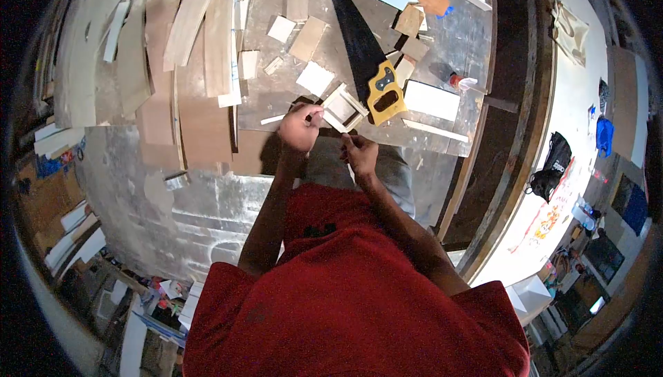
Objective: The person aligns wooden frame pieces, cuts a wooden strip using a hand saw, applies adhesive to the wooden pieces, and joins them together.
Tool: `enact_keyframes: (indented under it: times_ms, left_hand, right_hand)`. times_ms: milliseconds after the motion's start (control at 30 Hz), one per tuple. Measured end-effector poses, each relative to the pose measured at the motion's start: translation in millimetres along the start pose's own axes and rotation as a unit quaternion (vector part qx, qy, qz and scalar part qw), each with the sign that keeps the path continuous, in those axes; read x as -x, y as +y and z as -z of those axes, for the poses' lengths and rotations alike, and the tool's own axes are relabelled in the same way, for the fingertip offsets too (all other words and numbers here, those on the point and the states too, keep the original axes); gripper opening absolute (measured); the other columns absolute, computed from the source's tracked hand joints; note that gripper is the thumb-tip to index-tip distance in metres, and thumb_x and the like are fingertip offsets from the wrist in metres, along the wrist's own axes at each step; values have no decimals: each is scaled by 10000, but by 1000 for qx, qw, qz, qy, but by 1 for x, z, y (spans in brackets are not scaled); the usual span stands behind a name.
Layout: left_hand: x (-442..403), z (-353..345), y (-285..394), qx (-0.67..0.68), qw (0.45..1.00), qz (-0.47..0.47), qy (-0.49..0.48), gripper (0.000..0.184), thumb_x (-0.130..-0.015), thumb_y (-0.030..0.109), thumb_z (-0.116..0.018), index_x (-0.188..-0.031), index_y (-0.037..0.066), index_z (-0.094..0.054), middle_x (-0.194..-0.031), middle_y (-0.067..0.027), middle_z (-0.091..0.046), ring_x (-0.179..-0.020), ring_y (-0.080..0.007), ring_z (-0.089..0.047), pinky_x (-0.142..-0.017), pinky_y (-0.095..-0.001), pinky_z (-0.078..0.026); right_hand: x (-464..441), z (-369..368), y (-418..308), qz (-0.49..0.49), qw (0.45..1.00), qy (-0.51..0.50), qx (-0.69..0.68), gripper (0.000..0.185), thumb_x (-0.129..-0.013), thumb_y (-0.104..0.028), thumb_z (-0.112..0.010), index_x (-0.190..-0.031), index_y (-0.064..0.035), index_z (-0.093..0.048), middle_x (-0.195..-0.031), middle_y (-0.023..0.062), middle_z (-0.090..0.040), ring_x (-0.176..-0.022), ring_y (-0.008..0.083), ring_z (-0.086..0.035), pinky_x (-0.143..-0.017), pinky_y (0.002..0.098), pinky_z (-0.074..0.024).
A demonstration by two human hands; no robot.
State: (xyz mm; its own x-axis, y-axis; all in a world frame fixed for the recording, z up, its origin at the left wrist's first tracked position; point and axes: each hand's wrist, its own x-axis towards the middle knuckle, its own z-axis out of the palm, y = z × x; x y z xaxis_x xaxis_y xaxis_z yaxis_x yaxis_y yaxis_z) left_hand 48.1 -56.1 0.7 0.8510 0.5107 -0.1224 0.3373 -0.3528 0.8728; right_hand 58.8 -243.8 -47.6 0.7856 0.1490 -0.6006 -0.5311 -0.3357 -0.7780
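Observation:
A small wooden frame [335, 119] of pale strips, with an open middle, sits tilted at the front edge of the worktable. My right hand [360, 155] pinches its near corner between thumb and fingers. Curled closed beside the frame's left side is my left hand [300, 129]; whatever its fingers hold is too small or hidden to name. Just right of the frame lies a handsaw [356, 42] with a black blade and a yellow handle. A pale square board [315, 79] rests beyond the frame, and a thin white strip [272, 119] lies by my left hand.
Long planks [197, 14] are stacked on the left. Several small wood pieces [309, 39] scatter across the worktable [459, 42]. A white rectangular board [431, 101] and a small red-and-white bottle [458, 81] lie right of the saw. A black bag [552, 166] lies on the white surface at right.

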Motion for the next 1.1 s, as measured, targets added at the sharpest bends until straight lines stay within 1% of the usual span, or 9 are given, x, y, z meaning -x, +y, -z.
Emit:
enact_keyframes:
  times_ms: [67, 167, 267, 367, 600, 667, 800, 867, 1100]
  left_hand:
    - [1, -3, -6, -2, 999, -33, 37, 142, -852, 131, -736, -974, 58, -735, -894, -122, -723, -757, -231, -701, -692, -333, -553]
    - [1, -5, -13, 58, 996, -10, 66, 154, -819, 91, -745, -962, 37, -725, -889, -119, -722, -751, -235, -692, -704, -333, -551]
    - [4, -3, -18, 30, 996, -18, 79, 189, -787, 71, -765, -965, 23, -722, -881, -123, -727, -758, -234, -700, -716, -331, -552]
    - [7, -5, -18, 20, 995, -24, 91, 211, -771, 78, -783, -966, 24, -723, -865, -125, -729, -762, -226, -706, -719, -327, -552]
    - [7, -5, -9, 32, 996, 22, 82, 209, -771, 85, -790, -961, 27, -726, -859, -123, -732, -763, -226, -710, -713, -327, -554]
    - [7, -6, -11, 27, 997, 29, 60, 252, -793, 78, -806, -1012, -4, -713, -903, -125, -738, -815, -181, -700, -765, -306, -547]
    - [5, -7, -7, 6, 997, -12, 76, 244, -795, 79, -805, -1008, -1, -715, -899, -120, -737, -800, -177, -697, -754, -298, -545]
    - [4, -3, -1, 15, 998, 8, 57, 217, -772, 94, -805, -957, 14, -723, -887, -138, -729, -784, -257, -717, -703, -342, -561]
    - [6, -7, -4, 37, 997, 22, 70, 208, -767, 98, -814, -942, 26, -728, -903, -136, -729, -792, -278, -715, -688, -358, -564]
  right_hand:
    - [0, -1, 0, -19, 1000, -10, -8, 289, -942, -232, -724, -872, 48, -698, -654, 59, -640, -520, 121, -594, -456, 279, -455]
    - [1, -2, 0, -10, 1000, -9, -8, 291, -948, -252, -720, -874, 29, -700, -652, 53, -639, -515, 120, -591, -453, 275, -451]
    - [7, -3, -13, -53, 995, -17, -88, 282, -952, -257, -714, -890, 19, -705, -654, 47, -642, -508, 119, -587, -450, 271, -447]
    - [8, -4, -13, -48, 994, -19, -92, 280, -954, -258, -713, -908, 18, -705, -654, 46, -642, -495, 116, -582, -441, 268, -446]
    - [9, -7, -10, -43, 996, -17, -82, 263, -956, -266, -713, -937, -3, -708, -645, 44, -631, -483, 112, -577, -428, 262, -441]
    - [6, -7, -2, -23, 996, -17, -81, 263, -956, -268, -713, -942, -5, -709, -644, 42, -629, -485, 111, -579, -430, 263, -442]
    - [7, -7, -4, -38, 997, 12, -71, 262, -918, -258, -758, -881, 1, -740, -622, 53, -652, -489, 115, -583, -466, 293, -462]
    - [4, -7, 1, 11, 998, 12, -54, 254, -926, -253, -749, -892, -1, -745, -619, 56, -653, -492, 112, -585, -470, 289, -466]
    - [13, -6, -14, -17, 994, -19, -104, 242, -963, -246, -703, -958, -4, -708, -666, 33, -629, -506, 102, -564, -439, 269, -460]
